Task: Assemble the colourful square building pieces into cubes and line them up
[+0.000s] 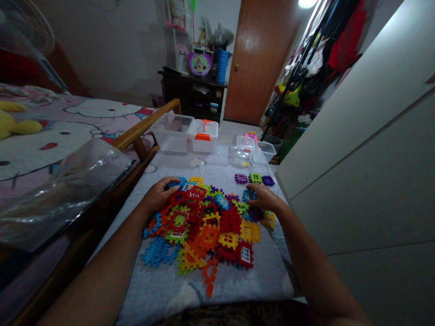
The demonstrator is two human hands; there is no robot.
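Note:
A heap of colourful toothed plastic building blocks [205, 237] lies on the cloth-covered table in front of me. My left hand [161, 195] rests at the heap's far left edge, thumb and forefinger apart beside a blue block [174, 183]. Over on the right side, my right hand [265, 198] has a blue block [249, 195] between thumb and fingers. Just beyond that hand sit a purple block [241, 178], a green block [255, 178] and a dark purple block [268, 180] in a row, apart from the heap.
At the table's far end stand a clear open bin [172, 133], a lidded box with orange latches [203, 142] and smaller clear containers [245, 147]. A wooden bed rail [146, 126] runs along the left, with a plastic bag [68, 190] beside it. A white cabinet [367, 181] borders the right.

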